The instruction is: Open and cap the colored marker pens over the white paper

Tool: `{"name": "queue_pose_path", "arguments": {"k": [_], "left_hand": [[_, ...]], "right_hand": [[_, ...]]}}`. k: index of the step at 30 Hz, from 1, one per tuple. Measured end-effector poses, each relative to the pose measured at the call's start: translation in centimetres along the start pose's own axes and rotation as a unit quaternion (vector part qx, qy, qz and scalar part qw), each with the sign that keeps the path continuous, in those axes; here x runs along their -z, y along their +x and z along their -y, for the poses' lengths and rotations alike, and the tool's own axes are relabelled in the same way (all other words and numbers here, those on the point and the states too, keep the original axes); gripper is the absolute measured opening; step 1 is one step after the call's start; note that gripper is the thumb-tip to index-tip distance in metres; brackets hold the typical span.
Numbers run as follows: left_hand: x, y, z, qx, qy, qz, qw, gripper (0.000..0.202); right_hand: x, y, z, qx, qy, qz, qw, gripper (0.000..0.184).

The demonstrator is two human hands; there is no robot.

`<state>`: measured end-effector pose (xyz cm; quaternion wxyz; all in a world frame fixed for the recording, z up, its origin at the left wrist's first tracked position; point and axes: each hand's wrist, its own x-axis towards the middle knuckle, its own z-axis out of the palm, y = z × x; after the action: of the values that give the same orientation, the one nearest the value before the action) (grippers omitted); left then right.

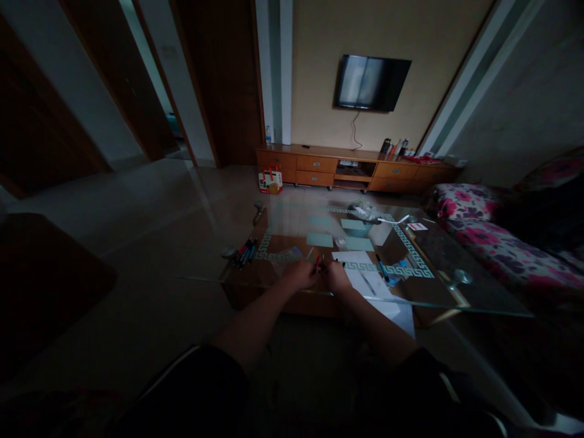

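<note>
Over the near part of a glass coffee table, my two hands are close together. My left hand is closed on a small red and dark pen. Close by on its right, my right hand is also closed, fingertips near the pen; a small dark piece shows by it, too small to name. White paper sheets lie beside and partly under my right forearm. A long, dark, pen-like shape shows on the paper. Several red, blue and black pens lie in a pile at the table's left edge.
A blue pen lies right of the paper. Clear plastic wrapping is left of my hands, and a crumpled plastic bag lies at the far side. A floral sofa borders the right. A TV cabinet stands beyond.
</note>
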<state>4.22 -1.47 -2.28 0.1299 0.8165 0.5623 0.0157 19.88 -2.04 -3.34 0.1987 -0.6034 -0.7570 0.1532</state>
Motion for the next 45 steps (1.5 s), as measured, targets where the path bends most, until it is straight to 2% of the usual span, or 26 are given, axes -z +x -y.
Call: {"name": "queue_pose_path", "arguments": {"k": [5, 8, 12, 17, 21, 27, 32, 38, 45], "left_hand": [[-0.6, -0.7, 0.8, -0.023, 0.018, -0.030, 0.999, 0.037], [-0.6, -1.4, 1.5, -0.064, 0.019, -0.081, 0.994, 0.033], [-0.2, -2.2, 2.6, -0.077, 0.035, -0.107, 0.991, 0.033], [-0.1, -2.6, 3.5, -0.096, 0.046, -0.097, 0.990, 0.034], [-0.4, -2.8, 3.6, -0.116, 0.043, -0.090, 0.988, 0.040], [-0.9, -2.5, 3.7, -0.173, 0.017, -0.104, 0.979, 0.055], [-0.9, -1.9, 3.2, -0.210, 0.022, -0.113, 0.971, 0.053], [-1.3, -1.0, 3.3, -0.257, 0.046, -0.121, 0.958, 0.055], [-2.1, 0.0, 3.3, -0.277, 0.060, -0.109, 0.953, 0.059]], "right_hand": [[1.2, -1.0, -0.3, 0.030, -0.003, -0.019, 0.999, 0.023], [1.9, -2.0, -1.2, 0.032, 0.001, -0.018, 0.999, 0.021], [2.9, -3.4, -2.6, 0.030, 0.003, -0.021, 0.999, 0.018], [4.0, -5.1, -3.9, 0.041, -0.004, -0.006, 0.999, 0.019], [4.0, -6.3, -4.3, 0.027, -0.016, 0.047, 0.998, 0.024], [3.9, -7.6, -3.6, 0.023, -0.020, 0.111, 0.993, 0.027], [4.5, -7.9, -2.3, 0.031, -0.032, 0.147, 0.988, 0.025], [4.4, -7.8, -1.6, 0.039, -0.036, 0.169, 0.984, 0.021], [4.4, -8.0, -1.4, 0.057, -0.052, 0.167, 0.983, 0.019]]}}
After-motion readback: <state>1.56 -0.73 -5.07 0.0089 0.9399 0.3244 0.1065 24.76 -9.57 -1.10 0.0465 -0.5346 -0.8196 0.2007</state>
